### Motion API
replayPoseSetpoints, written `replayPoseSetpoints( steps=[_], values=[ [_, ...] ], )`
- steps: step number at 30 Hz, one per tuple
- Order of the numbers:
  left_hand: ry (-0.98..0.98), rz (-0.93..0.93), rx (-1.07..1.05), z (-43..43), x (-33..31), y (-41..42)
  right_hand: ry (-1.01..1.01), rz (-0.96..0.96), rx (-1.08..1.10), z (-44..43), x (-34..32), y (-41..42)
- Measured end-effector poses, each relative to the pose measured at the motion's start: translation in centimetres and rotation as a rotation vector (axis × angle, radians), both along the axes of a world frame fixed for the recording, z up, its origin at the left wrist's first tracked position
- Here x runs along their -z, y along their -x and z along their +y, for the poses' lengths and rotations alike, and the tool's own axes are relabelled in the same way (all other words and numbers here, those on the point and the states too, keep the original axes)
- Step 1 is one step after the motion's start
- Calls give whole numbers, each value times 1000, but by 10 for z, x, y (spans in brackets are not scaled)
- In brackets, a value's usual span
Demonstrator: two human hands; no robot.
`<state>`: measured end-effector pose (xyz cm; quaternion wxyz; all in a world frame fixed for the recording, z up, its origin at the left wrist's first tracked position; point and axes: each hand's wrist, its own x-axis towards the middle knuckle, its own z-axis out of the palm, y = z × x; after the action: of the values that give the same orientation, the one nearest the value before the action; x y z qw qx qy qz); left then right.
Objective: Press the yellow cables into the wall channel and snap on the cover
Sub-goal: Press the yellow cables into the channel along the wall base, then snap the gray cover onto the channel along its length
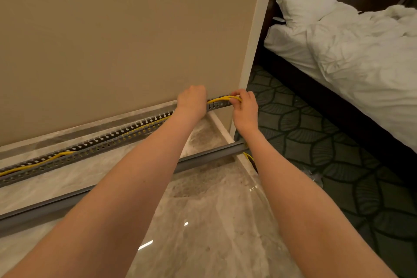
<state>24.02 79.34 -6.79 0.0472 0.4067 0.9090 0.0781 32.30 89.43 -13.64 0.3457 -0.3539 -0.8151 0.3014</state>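
- Risk at the right end of the wall channel (pixel 101 142): yellow cables (pixel 222 98) arching up out of the slotted grey trough in a loop, likely to spring back out if released before sitting below the teeth.
- Right hand (pixel 244 108) pinching that loop between thumb and curled fingertips (pixel 237 94), close to the wall's corner. A hard tug here could drag the seated run out further left.
- Left hand (pixel 191 100) bunched on top of the channel just beside the loop, knuckles up, fingers folded out of sight. Impossible to tell whether gripping the cables or only pressing down.
- Further left, cables running along the trough and, at far left, seeming to ride over its front lip. Any strand left proud is likely to block the cover or get nipped under it.
- Cover (pixel 135 179), a long grey strip, lying loose on the marble floor (pixel 203 221), apart from the channel and not yet fitted. Both forearms reaching across above it, so easily knocked.
- Stray yellow strand (pixel 249 157) showing by the cover's right end, at the marble's edge; a possible snag.
- Beige wall (pixel 112 29) above the channel, pale corner trim (pixel 255 52) at right.
- Dark patterned carpet (pixel 338 153) beyond, then a bed with rumpled white duvet (pixel 361 56) and pillow (pixel 309 0), none of it obstructing the work.
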Motion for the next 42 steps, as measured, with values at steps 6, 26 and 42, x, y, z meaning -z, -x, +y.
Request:
replayPoseSetpoints(
  steps=[6,26,42],
  values=[
    [-8,-5,15,-1,4,2,-14,-119,-25,17,-12,12],
    [-15,-14,72,-1,4,11,547,4,47,39,-21,16],
    [-25,-50,178,-22,6,12,153,-234,120,-5,-31,16]
  ],
)
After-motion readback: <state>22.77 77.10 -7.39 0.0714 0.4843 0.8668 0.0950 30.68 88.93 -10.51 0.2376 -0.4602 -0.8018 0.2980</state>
